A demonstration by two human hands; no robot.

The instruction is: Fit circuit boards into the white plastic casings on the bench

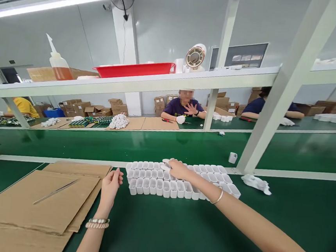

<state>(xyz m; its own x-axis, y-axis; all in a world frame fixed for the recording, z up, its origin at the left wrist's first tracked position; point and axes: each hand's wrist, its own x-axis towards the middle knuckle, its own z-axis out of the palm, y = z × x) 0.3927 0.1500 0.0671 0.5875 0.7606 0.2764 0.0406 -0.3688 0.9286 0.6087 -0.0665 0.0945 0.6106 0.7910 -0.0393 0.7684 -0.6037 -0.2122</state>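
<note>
Several rows of small white open-topped plastic cups (166, 189) stand close together on the green work surface (158, 231). My right hand (178, 170) reaches over the back rows from the right. White covers sit on some of its fingertips, which are stretched out and apart at the cups' rims. Left of the rows, my left hand (111, 182) is raised with its fingers curled in and the thumb against them. Whatever may lie inside those fingers is hidden. Beside it, metal tweezers (56, 191) lie on stacked cardboard sheets (40, 205).
A single white cup (232, 158) stands by the shelf post (271, 111); a crumpled white cloth (257, 184) lies nearby. Overhead, the shelf (148, 86) holds a red tray (134, 69) and a bottle (59, 67). A co-worker (184, 108) sits opposite, one palm raised.
</note>
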